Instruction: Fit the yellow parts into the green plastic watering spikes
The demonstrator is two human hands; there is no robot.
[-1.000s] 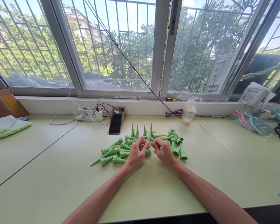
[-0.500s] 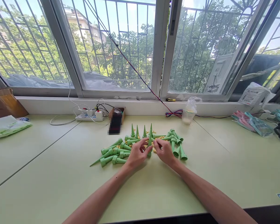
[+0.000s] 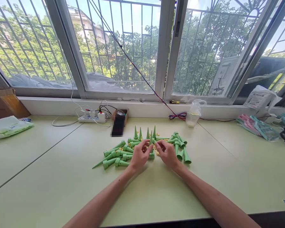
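Observation:
A green plastic plant-watering spike (image 3: 151, 139) stands with its point up between the thumb and fingers of my left hand (image 3: 140, 155). Close on its right side, my right hand (image 3: 166, 153) is closed in a pinch; what sits between those fingertips is too small to make out. Several green spikes (image 3: 118, 153) lie to the left of my hands, and a further cluster of spikes (image 3: 180, 147) lies to the right. Behind my hands a few spikes (image 3: 136, 133) stand upright. Small yellow pieces (image 3: 158, 152) are scattered among them, partly hidden by my hands.
At the back are a power strip (image 3: 92, 118) with cables, a small cardboard box (image 3: 125, 116), a bundled red-and-blue wire (image 3: 178, 116) and a plastic cup (image 3: 192, 118) with a bag. Plastic packets (image 3: 256, 126) lie far right; a white-green package (image 3: 13, 127) lies far left.
The spike in my left hand was raised upright half a second ago and now sits a little lower and to the left. My right hand has moved slightly left, closer to it.

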